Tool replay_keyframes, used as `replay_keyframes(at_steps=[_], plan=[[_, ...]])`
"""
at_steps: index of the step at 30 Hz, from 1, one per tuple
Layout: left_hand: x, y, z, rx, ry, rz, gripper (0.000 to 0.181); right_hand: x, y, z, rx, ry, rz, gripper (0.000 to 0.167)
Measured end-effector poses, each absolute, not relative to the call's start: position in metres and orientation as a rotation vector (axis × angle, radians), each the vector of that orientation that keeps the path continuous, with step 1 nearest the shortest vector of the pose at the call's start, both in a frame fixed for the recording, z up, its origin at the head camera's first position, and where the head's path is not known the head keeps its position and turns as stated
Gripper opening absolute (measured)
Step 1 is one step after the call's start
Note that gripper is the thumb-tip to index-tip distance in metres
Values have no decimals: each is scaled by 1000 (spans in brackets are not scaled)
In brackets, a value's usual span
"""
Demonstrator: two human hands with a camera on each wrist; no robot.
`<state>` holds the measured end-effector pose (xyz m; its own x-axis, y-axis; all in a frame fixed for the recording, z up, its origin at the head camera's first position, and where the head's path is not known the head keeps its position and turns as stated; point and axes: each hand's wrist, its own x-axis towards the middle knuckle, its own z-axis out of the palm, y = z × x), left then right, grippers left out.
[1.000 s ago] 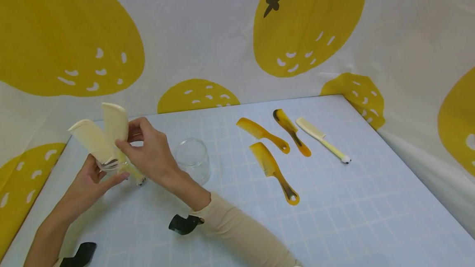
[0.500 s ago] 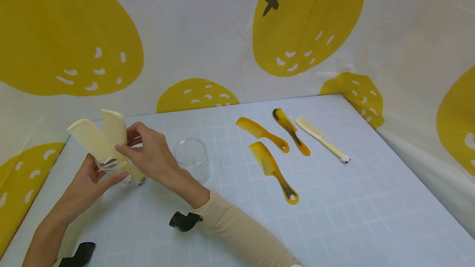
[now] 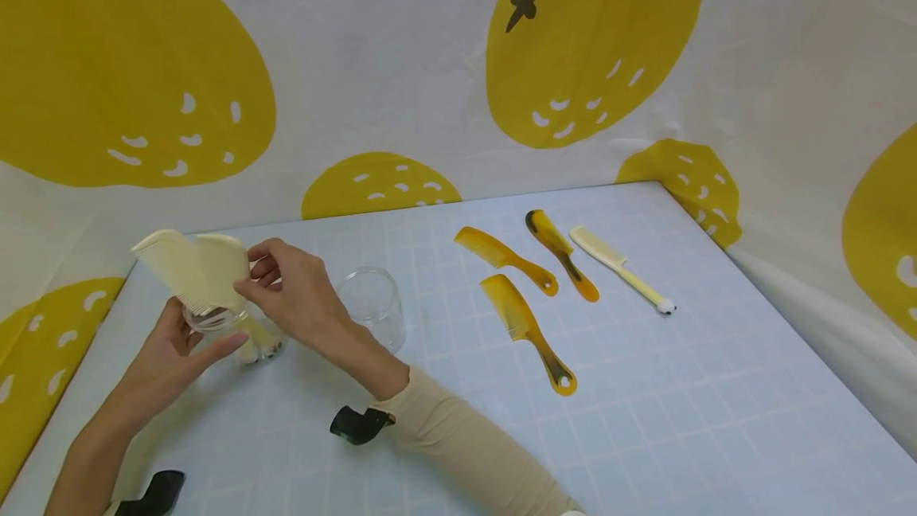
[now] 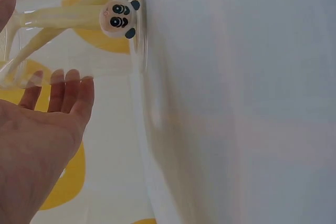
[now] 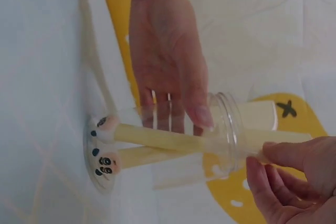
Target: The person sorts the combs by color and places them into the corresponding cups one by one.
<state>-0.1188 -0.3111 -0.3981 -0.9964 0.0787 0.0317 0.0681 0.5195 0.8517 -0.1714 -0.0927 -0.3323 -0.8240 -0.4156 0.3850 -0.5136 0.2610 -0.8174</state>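
A clear jar (image 5: 229, 129) stands on the table at the left, its mouth up. My left hand (image 3: 168, 365) holds it, thumb on the near side and fingers behind. Two cream combs stand handle-down in the jar. One comb (image 3: 169, 261) leans left; the other comb (image 3: 219, 271) is pinched at its toothed head between thumb and fingers of my right hand (image 3: 304, 297). Their pale yellow handles (image 5: 157, 136) cross inside, and the panda-shaped ends (image 4: 118, 18) are down at the jar's bottom.
A second clear jar (image 3: 371, 305) stands right of my right hand. Farther right lie three amber combs (image 3: 510, 305) (image 3: 501, 249) (image 3: 559, 249) and another cream comb (image 3: 609, 253). A patterned cloth (image 3: 387, 86) rises behind the table's back edge.
My right hand has lowered the pinched comb deeper into the jar, so its head sits lower, beside the other comb. The left hand stays in place on the jar.
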Motion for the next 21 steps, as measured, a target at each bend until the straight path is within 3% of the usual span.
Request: replay_keyframes(at_steps=[8, 21], plan=[[-119, -310, -399, 103, 2716, 1528, 88, -167, -89, -323, 819, -2410, 1684, 35], [-119, -313, -398, 136, 2729, 1500, 87, -165, -73, -306, 976, -2281, 1646, 20]])
